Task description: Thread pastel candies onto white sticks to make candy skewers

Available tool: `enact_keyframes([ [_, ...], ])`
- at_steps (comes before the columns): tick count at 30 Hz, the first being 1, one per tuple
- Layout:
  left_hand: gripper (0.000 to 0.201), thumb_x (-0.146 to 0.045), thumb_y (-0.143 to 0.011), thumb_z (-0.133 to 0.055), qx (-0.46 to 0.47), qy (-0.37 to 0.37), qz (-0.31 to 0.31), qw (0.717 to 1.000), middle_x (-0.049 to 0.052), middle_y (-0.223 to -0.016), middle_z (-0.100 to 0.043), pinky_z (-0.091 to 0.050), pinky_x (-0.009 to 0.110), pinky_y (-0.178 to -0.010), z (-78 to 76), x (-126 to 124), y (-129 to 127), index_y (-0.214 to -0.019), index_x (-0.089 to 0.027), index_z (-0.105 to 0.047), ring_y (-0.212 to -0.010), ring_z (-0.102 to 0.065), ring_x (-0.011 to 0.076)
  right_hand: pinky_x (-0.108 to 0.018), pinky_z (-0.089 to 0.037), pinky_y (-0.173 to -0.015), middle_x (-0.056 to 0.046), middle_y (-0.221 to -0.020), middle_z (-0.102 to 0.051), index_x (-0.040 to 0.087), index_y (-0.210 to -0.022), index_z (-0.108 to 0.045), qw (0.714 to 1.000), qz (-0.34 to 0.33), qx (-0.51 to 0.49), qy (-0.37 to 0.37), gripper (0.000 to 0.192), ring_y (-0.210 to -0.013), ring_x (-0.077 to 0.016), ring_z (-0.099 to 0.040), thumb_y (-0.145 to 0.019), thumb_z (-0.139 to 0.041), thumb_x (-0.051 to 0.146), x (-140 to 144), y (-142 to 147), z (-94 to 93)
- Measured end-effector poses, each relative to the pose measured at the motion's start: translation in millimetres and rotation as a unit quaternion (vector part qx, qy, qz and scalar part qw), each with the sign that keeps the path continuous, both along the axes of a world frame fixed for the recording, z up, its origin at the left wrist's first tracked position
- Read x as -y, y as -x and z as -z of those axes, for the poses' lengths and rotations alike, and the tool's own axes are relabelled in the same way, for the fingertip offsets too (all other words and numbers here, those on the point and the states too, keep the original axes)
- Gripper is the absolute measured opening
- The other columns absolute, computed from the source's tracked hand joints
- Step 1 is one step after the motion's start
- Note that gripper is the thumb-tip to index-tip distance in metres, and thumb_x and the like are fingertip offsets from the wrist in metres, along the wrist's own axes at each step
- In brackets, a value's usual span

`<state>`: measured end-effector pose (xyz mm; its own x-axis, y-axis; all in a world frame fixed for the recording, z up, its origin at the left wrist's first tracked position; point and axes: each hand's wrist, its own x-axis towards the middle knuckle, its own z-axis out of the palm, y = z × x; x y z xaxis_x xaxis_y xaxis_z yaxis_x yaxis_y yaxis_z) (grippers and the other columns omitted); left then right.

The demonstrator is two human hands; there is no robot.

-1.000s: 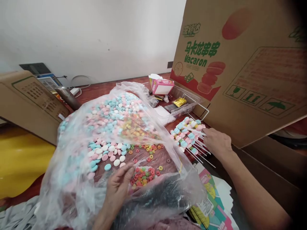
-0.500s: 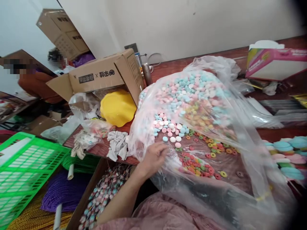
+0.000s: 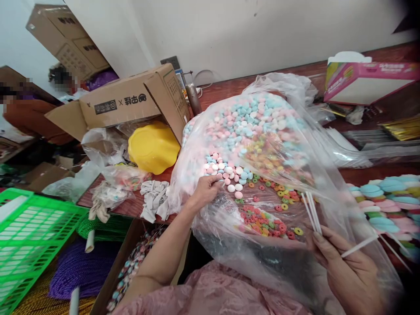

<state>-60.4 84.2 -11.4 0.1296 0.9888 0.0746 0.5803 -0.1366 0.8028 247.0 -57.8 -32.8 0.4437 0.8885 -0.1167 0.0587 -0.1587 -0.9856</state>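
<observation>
- leftmost, a green slotted plastic crate (image 3: 29,227) stands below the table edge, a brown cardboard box (image 3: 131,103) lying tipped above a yellow scalloped plastic bowl (image 3: 152,146).
- next, the left hand (image 3: 205,190) reaches into the big clear plastic bag (image 3: 262,144), fingertips pinched together among pastel round flat candies (image 3: 229,175).
- beside those, small coloured ring candies (image 3: 265,218) lie loose inside the bag.
- further right, the right hand (image 3: 348,267) is clamped on thin white paper sticks (image 3: 311,212), held outside the bag's front.
- at the far right edge, finished pastel candy skewers (image 3: 387,197) lie piled on the table.
</observation>
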Motion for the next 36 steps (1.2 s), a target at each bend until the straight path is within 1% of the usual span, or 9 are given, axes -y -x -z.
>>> enact_keyframes([
  [2,0.018,-0.022,-0.088,-0.058,0.013,-0.001,-0.019,1.000,-0.003,-0.065,-0.059,-0.045,0.025,-0.065,-0.4,-3,4,-0.083,-0.017,-0.073,-0.063,-0.054,0.0127,-0.031,-0.060,-0.057,-0.005,-0.073,-0.069,0.030,-0.091,-0.079,0.998,0.020,-0.060,0.011,0.029,-0.064,-0.0208,-0.066,-0.069,-0.082,0.048,0,-1,-0.9],
  [5,0.015,-0.019,-0.087,-0.060,-0.062,-0.060,-0.026,0.996,0.002,-0.082,-0.064,-0.049,0.029,-0.078,-0.9,-10,2,-0.078,-0.017,-0.072,-0.080,-0.059,0.0158,-0.031,-0.059,-0.056,-0.005,-0.076,-0.069,0.030,-0.096,-0.076,0.997,0.034,-0.070,0.012,0.033,-0.066,-0.0207,-0.065,-0.067,-0.083,0.046,-2,0,-1.1],
  [10,0.021,-0.012,-0.091,-0.054,-0.253,-0.123,0.018,0.959,0.012,-0.101,-0.064,-0.048,0.041,-0.094,1.5,-18,-14,-0.080,-0.016,-0.072,-0.099,-0.057,0.0244,-0.028,-0.054,-0.054,0.000,-0.075,-0.067,0.027,-0.090,-0.068,0.999,-0.031,0.013,-0.011,0.024,-0.064,-0.0180,-0.063,-0.075,-0.074,0.044,-7,10,-8.8],
  [14,0.020,-0.012,-0.092,-0.053,-0.299,-0.135,0.025,0.944,0.013,-0.102,-0.063,-0.048,0.044,-0.096,4.6,-11,-15,-0.088,-0.016,-0.072,-0.102,-0.056,0.0267,-0.025,-0.050,-0.054,0.002,-0.071,-0.064,0.027,-0.089,-0.063,0.998,-0.056,0.012,-0.034,0.020,-0.062,-0.0156,-0.060,-0.081,-0.070,0.044,-7,8,-8.9],
  [19,0.014,-0.013,-0.090,-0.057,-0.248,-0.126,-0.036,0.960,0.012,-0.100,-0.063,-0.048,0.043,-0.096,7.3,4,-2,-0.091,-0.015,-0.071,-0.103,-0.057,0.0263,-0.022,-0.043,-0.045,0.003,-0.065,-0.061,0.024,-0.088,-0.063,0.998,0.011,-0.052,-0.022,0.032,-0.053,-0.0126,-0.054,-0.073,-0.079,0.049,-3,0,-2.7],
  [23,0.008,-0.010,-0.083,-0.064,-0.147,-0.100,-0.042,0.983,0.008,-0.094,-0.066,-0.050,0.036,-0.088,7.0,11,4,-0.085,-0.016,-0.070,-0.094,-0.061,0.0215,-0.019,-0.043,-0.047,0.004,-0.066,-0.060,0.025,-0.092,-0.065,0.995,0.027,-0.094,-0.013,0.037,-0.055,-0.0107,-0.053,-0.070,-0.084,0.048,-3,2,-0.2],
  [26,0.009,-0.009,-0.081,-0.064,-0.100,-0.080,-0.030,0.991,0.006,-0.093,-0.067,-0.050,0.032,-0.082,6.0,9,7,-0.082,-0.016,-0.069,-0.088,-0.062,0.0180,-0.018,-0.040,-0.044,0.004,-0.065,-0.059,0.025,-0.093,-0.066,0.994,0.008,-0.108,-0.016,0.038,-0.054,-0.0106,-0.051,-0.070,-0.084,0.048,-3,7,1.3],
  [32,0.012,-0.010,-0.079,-0.064,-0.129,-0.085,-0.008,0.988,0.004,-0.080,-0.064,-0.048,0.035,-0.085,1.6,2,7,-0.070,-0.018,-0.066,-0.084,-0.059,0.0189,-0.018,-0.036,-0.042,0.003,-0.063,-0.056,0.023,-0.094,-0.067,0.994,-0.044,-0.104,-0.007,0.035,-0.052,-0.0107,-0.049,-0.076,-0.079,0.050,-4,17,3.5],
  [36,0.015,-0.023,-0.086,-0.064,0.054,-0.052,-0.016,0.997,0.002,-0.084,-0.064,-0.050,0.029,-0.073,0.1,18,-9,-0.097,-0.018,-0.072,-0.078,-0.058,0.0153,-0.019,-0.034,-0.044,0.003,-0.059,-0.053,0.020,-0.090,-0.067,0.991,-0.105,-0.082,0.002,0.032,-0.051,-0.0103,-0.047,-0.080,-0.075,0.050,-3,24,-0.5],
])
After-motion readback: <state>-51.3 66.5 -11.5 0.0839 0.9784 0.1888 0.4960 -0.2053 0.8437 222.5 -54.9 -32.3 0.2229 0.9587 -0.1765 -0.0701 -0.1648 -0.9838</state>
